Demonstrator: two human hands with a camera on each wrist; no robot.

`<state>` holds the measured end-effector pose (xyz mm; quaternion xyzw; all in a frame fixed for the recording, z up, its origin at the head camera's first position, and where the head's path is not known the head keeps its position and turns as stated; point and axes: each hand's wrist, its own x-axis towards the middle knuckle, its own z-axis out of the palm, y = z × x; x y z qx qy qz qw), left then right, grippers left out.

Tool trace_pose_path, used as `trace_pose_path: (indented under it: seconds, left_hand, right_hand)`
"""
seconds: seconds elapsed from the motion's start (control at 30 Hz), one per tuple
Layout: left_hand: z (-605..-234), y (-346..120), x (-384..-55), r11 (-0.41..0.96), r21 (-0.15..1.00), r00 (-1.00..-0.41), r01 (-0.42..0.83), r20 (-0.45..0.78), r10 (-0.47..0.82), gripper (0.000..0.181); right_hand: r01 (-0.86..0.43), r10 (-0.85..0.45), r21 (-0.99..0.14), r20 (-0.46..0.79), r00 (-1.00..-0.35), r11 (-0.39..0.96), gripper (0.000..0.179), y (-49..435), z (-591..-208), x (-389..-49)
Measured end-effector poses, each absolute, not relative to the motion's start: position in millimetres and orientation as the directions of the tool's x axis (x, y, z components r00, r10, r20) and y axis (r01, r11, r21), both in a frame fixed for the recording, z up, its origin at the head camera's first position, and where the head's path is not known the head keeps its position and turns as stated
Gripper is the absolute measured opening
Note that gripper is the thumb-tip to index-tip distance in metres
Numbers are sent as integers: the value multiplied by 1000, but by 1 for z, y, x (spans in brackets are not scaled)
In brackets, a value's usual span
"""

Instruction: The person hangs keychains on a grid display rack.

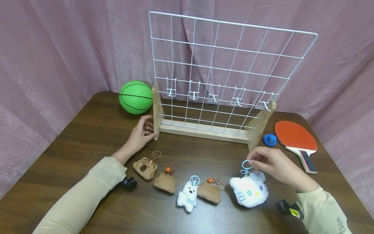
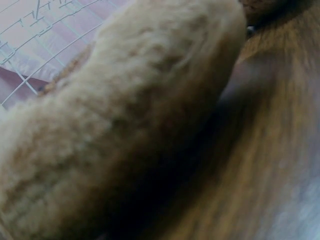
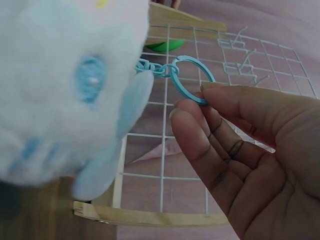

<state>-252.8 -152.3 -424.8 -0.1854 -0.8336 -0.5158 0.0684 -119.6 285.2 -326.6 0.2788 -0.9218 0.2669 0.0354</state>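
Observation:
My right hand (image 1: pixel 273 162) pinches the blue ring (image 3: pixel 192 80) of a white plush cat-head keychain (image 1: pixel 249 190) between thumb and fingertips. In the right wrist view the plush head (image 3: pixel 65 90) hangs beside the ring on a short blue chain. My left hand (image 1: pixel 140 136) grips the left wooden leg (image 1: pixel 156 113) of a white wire grid rack (image 1: pixel 210 74), thumb at its front edge. Close to the left forearm lies a brown bear plush keychain (image 1: pixel 145 168). A tan plush (image 2: pixel 115 110) fills the left wrist view, where the left hand does not show.
Several white hooks (image 1: pixel 193 95) hang in a row on the grid. Two tan plush keychains (image 1: pixel 165 182) (image 1: pixel 209 192) and a white bear keychain (image 1: pixel 188 196) lie in front. A green ball (image 1: pixel 135 97) stands left; a blue duck (image 1: pixel 269 140) and red paddle (image 1: pixel 295 135) lie right.

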Motion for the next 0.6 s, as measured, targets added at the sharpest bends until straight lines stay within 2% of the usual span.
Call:
trace_pose_path:
  seconds: [0.23,0.47,0.6]
  left_hand:
    - [-426,-153,-254,395,834,-919,385,309,243,67]
    - [-397,-143,-233,413,841,-932,351,269,245,64]
    - [-409,-147,-243,410,845,-935,342,264,237,66]
  right_hand:
    - [-560,-514,-483,239,-824,673,18,288,-317,-122]
    - [-571,-494,-424,287,-821,703,22,292,-308,-125]
    - [-572,-480,-402,312,-820,715,22,292,-301,-130]
